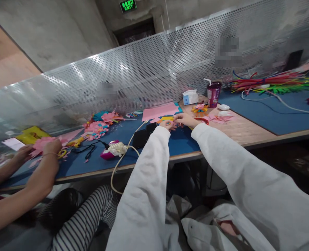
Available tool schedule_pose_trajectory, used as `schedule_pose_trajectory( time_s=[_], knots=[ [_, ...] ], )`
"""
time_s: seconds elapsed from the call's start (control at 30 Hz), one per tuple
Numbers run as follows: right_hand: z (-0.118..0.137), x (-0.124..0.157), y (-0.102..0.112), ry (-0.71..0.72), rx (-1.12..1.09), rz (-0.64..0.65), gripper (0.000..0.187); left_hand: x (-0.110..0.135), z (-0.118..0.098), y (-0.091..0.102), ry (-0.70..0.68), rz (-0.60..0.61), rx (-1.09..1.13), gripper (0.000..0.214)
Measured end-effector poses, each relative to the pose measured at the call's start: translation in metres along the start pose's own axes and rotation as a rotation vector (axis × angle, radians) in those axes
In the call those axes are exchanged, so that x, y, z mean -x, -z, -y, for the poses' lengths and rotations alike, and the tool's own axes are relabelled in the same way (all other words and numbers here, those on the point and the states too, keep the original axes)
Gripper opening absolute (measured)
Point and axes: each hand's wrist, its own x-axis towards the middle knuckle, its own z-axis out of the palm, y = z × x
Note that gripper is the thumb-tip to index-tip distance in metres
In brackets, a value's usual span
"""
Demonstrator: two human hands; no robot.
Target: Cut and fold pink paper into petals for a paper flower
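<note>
Apparently, small pink paper piece (171, 122) between fingers (179, 117).

Left arm (144, 184) and right arm (238, 164) stretched forward, left grip (169, 125) and right grip (185, 120) close together, right fingers (178, 118) bent

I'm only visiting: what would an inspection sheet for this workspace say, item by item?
Surface: blue tabletop, with a pale wood-toned section.
Job's things: pink sheet and yellow paper by the hands.
Clutter: purple cup with straw, tissue box, bundled coloured strips.
Grips: left hand and right hand close together; what they pinch is too small to tell.
Cables: cream cable hangs past the front edge; black cable lies loosely coiled.
Surroundings: perforated panel, lit exit sign, co-worker's hand at left.
</note>
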Motion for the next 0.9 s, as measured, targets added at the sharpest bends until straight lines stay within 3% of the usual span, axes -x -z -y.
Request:
schedule_pose_trajectory(
  time_s=[0.27,0.43,0.9],
  knots=[
    [-0.0004,0.0018,-0.0008,0.022,0.029,-0.011,0.003,0.0048,-0.0009,-0.0001,-0.041,-0.013,0.004,0.009],
    [0.0012,0.0024,-0.0040,0.045,0.059,-0.036,0.013,0.0023,-0.0027,-0.0015,-0.014,-0.049,0.001,0.010],
    [0.0011,0.0020,-0.0032,0.137,0.213,-0.079,0.004,0.0029,-0.0041,-0.0031,-0.034,-0.059,-0.029,0.008]
  ],
)
